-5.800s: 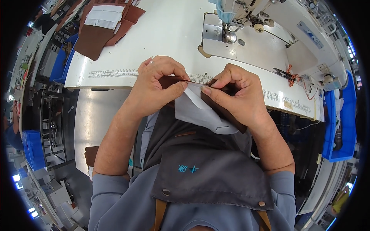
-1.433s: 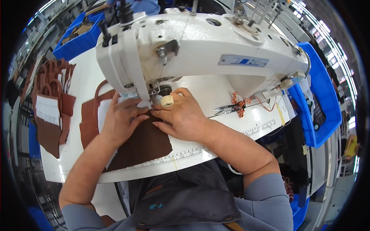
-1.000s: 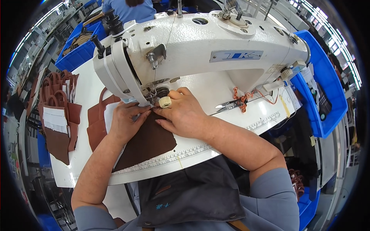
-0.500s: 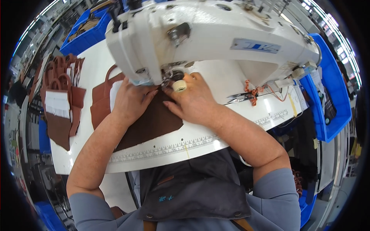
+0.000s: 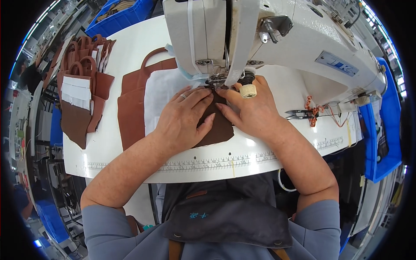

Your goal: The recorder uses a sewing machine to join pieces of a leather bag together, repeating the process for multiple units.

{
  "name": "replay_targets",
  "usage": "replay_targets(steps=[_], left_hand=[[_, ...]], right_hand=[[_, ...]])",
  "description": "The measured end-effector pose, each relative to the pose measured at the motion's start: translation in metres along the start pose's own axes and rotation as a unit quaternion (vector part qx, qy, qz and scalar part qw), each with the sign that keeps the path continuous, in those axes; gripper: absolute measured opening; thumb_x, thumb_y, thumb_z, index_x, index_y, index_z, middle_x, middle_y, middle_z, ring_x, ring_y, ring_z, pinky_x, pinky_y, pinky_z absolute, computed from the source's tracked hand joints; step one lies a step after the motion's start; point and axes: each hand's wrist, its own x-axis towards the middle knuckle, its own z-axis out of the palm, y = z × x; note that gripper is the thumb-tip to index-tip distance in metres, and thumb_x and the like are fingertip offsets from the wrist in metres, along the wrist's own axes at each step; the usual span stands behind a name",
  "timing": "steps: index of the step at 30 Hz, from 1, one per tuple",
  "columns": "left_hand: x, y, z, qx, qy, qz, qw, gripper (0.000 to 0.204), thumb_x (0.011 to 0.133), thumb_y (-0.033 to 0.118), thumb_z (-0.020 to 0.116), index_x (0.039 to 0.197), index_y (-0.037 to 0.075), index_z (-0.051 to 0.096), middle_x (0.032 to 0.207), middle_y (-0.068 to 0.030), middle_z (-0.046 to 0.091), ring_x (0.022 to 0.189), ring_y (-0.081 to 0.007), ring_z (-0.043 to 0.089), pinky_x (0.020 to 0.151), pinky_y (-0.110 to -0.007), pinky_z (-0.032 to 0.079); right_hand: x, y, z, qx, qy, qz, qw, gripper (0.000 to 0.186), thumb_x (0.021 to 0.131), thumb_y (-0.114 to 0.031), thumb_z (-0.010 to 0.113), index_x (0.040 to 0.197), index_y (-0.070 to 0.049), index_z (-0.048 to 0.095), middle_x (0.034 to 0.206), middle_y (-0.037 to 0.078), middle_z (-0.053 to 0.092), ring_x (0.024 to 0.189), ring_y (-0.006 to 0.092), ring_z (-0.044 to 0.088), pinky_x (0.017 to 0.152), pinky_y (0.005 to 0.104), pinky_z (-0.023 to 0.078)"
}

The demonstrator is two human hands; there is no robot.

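Note:
A white sewing machine (image 5: 277, 60) stands over the table, its presser foot and needle area between my hands. Under it lies a dark brown fabric piece (image 5: 222, 128). My left hand (image 5: 184, 115), a ring on one finger, rests flat on this piece with fingers stretched toward the needle and thumb apart. On the other side, my right hand (image 5: 255, 108) presses the fabric with thumb and forefinger spread; its other fingers are partly hidden behind the machine's knob. White cloth (image 5: 158, 91) and a reddish-brown panel with a handle (image 5: 131, 110) lie left of my left hand.
A stack of brown handled pieces (image 5: 80, 93) sits at the table's left. Thread snips (image 5: 299, 115) with orange cord lie right of my right hand. Blue bins (image 5: 119, 19) stand behind and at the right. A printed ruler (image 5: 208, 166) runs along the front edge.
The view has shifted, placing the machine head farther right. The dark brown piece now shows less toward the front edge, and more white cloth shows. My left hand has flattened out on the fabric.

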Motion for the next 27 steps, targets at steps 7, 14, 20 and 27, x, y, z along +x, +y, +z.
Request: replay_targets(steps=[7, 14, 20, 27], left_hand=[[0.003, -0.018, -0.007, -0.042, -0.017, 0.018, 0.999, 0.04, 0.082, 0.015, 0.075, 0.118, -0.001, 0.071, 0.126, -0.0143, 0.067, 0.115, -0.0332, 0.065, 0.112, -0.048, 0.045], [0.028, -0.08, -0.027, 0.002, -0.076, 0.131, 0.988, 0.033, 0.088, 0.024, 0.074, 0.114, 0.004, 0.075, 0.121, -0.009, 0.072, 0.118, -0.0298, 0.063, 0.111, -0.042, 0.045], [0.031, -0.081, -0.02, -0.122, -0.068, -0.015, 0.99, 0.033, 0.084, 0.035, 0.08, 0.107, 0.011, 0.08, 0.122, -0.0059, 0.073, 0.12, -0.0275, 0.063, 0.119, -0.046, 0.035], [0.04, -0.104, -0.022, -0.178, -0.106, -0.051, 0.977, 0.038, 0.071, 0.033, 0.09, 0.103, 0.014, 0.082, 0.133, -0.0042, 0.068, 0.128, -0.0258, 0.06, 0.124, -0.048, 0.028]], right_hand=[[0.001, -0.002, -0.001, 0.005, -0.029, 0.018, 0.999, 0.023, 0.081, -0.028, 0.078, 0.092, -0.008, 0.076, 0.087, 0.007, 0.062, 0.095, 0.026, 0.056, 0.08, 0.0409, 0.042], [0.004, -0.004, -0.004, 0.003, -0.04, 0.012, 0.999, 0.028, 0.084, -0.03, 0.077, 0.103, -0.01, 0.079, 0.092, 0.007, 0.067, 0.095, 0.0258, 0.057, 0.081, 0.0404, 0.042], [0.0, 0.0, -0.001, 0.011, -0.043, 0.007, 0.999, 0.027, 0.085, -0.029, 0.076, 0.104, -0.01, 0.078, 0.097, 0.007, 0.07, 0.096, 0.0259, 0.057, 0.083, 0.0411, 0.043], [0.0, -0.003, 0.001, 0.057, -0.047, 0.02, 0.997, 0.03, 0.084, -0.029, 0.077, 0.108, -0.01, 0.078, 0.104, 0.007, 0.072, 0.097, 0.0272, 0.058, 0.088, 0.0423, 0.044]])
